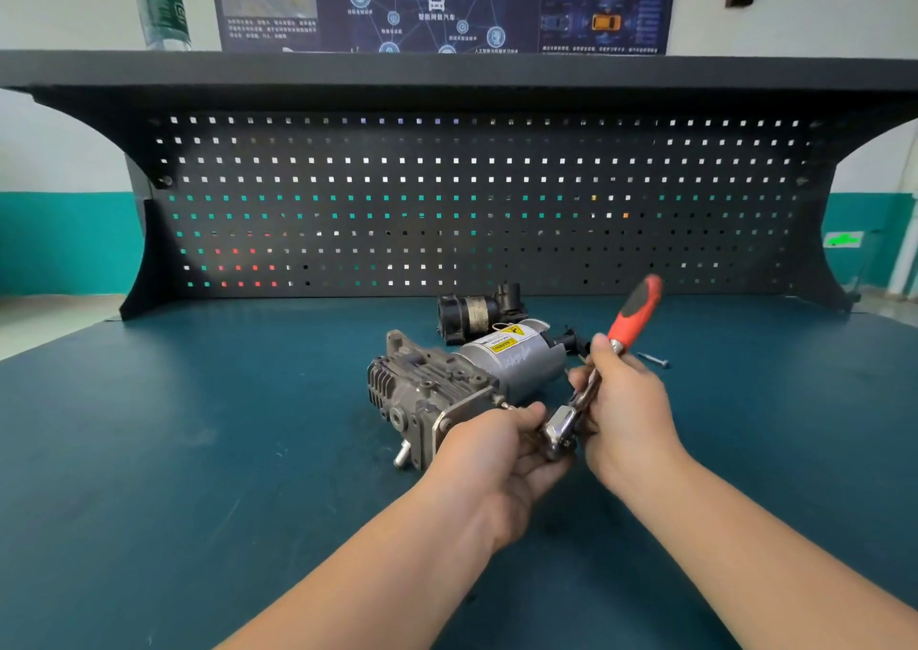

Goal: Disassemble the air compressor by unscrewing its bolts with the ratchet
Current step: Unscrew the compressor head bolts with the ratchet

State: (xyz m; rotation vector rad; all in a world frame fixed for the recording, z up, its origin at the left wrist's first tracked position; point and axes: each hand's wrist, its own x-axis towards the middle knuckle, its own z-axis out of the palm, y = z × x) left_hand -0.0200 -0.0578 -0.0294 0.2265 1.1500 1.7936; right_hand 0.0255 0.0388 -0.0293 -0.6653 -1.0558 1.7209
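Note:
The air compressor (pixel 447 381), a grey finned metal block joined to a silver motor cylinder with a yellow warning label, lies on the blue-green bench top (pixel 198 450). The ratchet (pixel 611 371) has a chrome head and a red and black handle that points up and to the right. My right hand (pixel 626 411) grips the ratchet's metal shaft just below the handle. My left hand (pixel 501 450) curls around the chrome ratchet head at the compressor's near flange, where a bolt end sticks out. The socket itself is hidden by my fingers.
A black cylindrical part (pixel 477 314) lies behind the compressor. A loose screw (pixel 653 359) rests on the bench to the right of the ratchet. A dark pegboard (pixel 472 202) closes the back of the bench, and a plastic bottle (pixel 161 3) stands on its shelf.

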